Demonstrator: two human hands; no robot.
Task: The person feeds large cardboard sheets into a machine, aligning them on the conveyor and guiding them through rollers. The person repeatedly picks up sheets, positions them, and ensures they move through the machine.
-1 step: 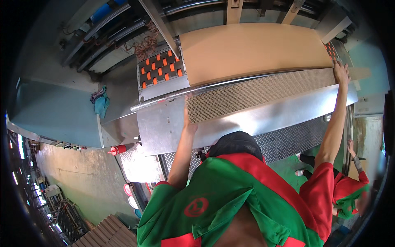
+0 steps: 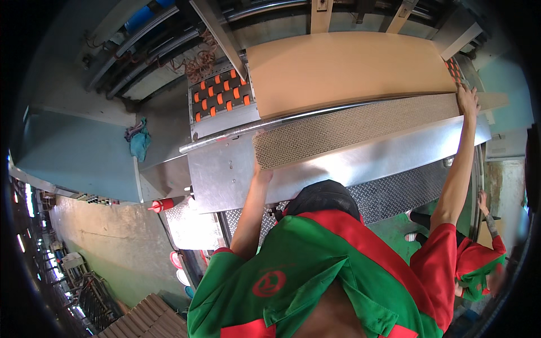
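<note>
A thick stack of corrugated cardboard sheets (image 2: 355, 132) lies across the machine's front, its fluted edges facing me. The top sheet's smooth brown face (image 2: 349, 67) stretches away toward the far side. My left hand (image 2: 261, 166) is at the stack's near left end; its fingers are mostly hidden behind the cardboard. At the right end, my right hand (image 2: 468, 100) grips the upper corner, fingers bent over the edge. Below the stack slopes a shiny metal plate (image 2: 225, 174).
Orange rollers (image 2: 222, 93) sit left of the stack, behind a round metal bar (image 2: 197, 145). Upright metal posts (image 2: 220, 36) stand at the back. A teal cloth (image 2: 139, 146) hangs at left. Another person (image 2: 479, 256) is at the right. Tread plate (image 2: 389, 191) lies below.
The stack's left end has shifted very slightly toward me, along with my left hand. My right hand keeps its place.
</note>
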